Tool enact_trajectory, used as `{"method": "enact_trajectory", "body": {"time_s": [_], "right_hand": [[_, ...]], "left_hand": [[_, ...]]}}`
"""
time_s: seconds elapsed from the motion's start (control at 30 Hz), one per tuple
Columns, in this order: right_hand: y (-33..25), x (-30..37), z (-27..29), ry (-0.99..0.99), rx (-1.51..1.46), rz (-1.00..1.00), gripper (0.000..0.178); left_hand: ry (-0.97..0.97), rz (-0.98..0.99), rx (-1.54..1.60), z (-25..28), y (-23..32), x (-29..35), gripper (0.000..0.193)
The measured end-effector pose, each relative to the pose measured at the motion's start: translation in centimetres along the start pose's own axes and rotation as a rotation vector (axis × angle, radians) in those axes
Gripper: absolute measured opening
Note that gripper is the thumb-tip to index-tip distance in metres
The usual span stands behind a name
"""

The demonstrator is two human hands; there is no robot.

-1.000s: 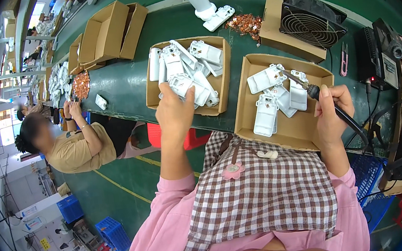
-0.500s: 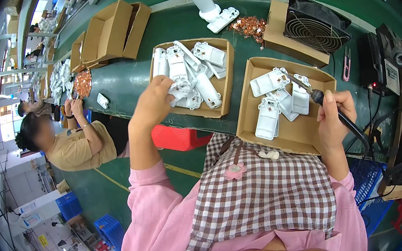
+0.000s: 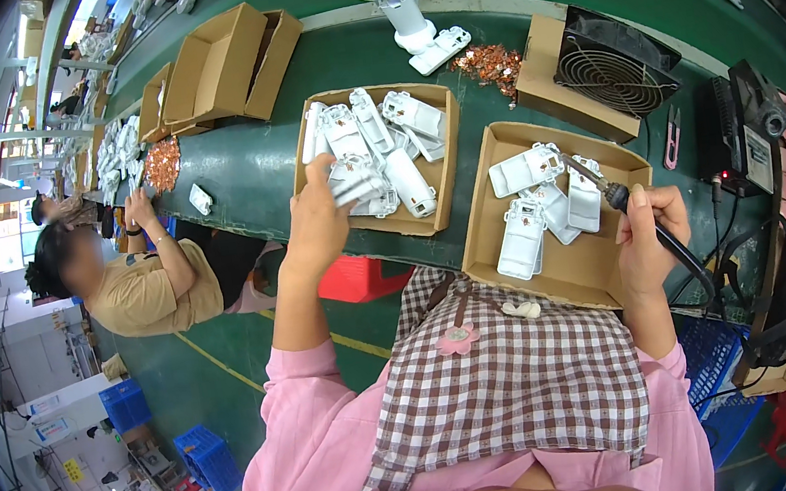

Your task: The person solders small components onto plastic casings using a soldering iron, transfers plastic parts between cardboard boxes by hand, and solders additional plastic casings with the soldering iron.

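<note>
My left hand [image 3: 314,218] is at the near left side of a cardboard box [image 3: 447,165] filled with white plastic housings [image 3: 408,183]. Its fingers are closed on one white plastic housing [image 3: 358,187], slightly blurred and tilted over the pile. In my right hand [image 3: 650,238] is a soldering iron [image 3: 616,196], its tip pointing up and left over a second cardboard box [image 3: 573,272]. Several white housings [image 3: 522,237] with small copper-coloured metal pieces lie in that box, just left of the iron.
A white fan [image 3: 405,23] and a heap of small copper-coloured parts [image 3: 489,65] stand at the back. A black blower fan [image 3: 616,61] rests behind the right box, with pink-handled snips [image 3: 671,138] beside it. Cardboard boxes [image 3: 214,66] stand far left. A co-worker [image 3: 148,285] sits at left.
My left hand has drawn slightly right and down, lifting a white housing off the pile. My right hand holds the soldering iron in nearly the same place. The view has shifted a little.
</note>
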State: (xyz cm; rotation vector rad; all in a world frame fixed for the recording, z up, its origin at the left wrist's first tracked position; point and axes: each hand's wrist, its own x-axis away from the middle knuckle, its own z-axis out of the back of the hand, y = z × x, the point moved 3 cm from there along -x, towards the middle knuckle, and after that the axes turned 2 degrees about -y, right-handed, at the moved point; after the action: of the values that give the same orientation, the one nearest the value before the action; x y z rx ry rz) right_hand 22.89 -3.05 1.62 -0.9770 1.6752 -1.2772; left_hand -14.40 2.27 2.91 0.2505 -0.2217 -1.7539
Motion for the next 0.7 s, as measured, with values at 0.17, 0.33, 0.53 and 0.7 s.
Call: {"method": "enact_trajectory", "body": {"time_s": [0.17, 0.33, 0.53, 0.7], "right_hand": [[-0.1, 0.1, -0.1, 0.016, 0.018, -0.008, 0.018], [0.1, 0.2, 0.2, 0.034, 0.006, -0.002, 0.017], [0.1, 0.2, 0.6, 0.031, -0.045, 0.042, 0.016], [-0.1, 0.4, 0.3, 0.048, -0.038, 0.037, 0.016]], "left_hand": [[0.098, 0.169, 0.635, -0.2, -1.2, -1.5, 0.04], [0.255, 0.234, 0.068, -1.9, 0.5, -3.2, 0.04], [0.255, 0.274, 0.134, -3.4, 2.0, -3.9, 0.044], [0.376, 0.262, 0.308, -3.2, 1.4, -3.7, 0.068]]}}
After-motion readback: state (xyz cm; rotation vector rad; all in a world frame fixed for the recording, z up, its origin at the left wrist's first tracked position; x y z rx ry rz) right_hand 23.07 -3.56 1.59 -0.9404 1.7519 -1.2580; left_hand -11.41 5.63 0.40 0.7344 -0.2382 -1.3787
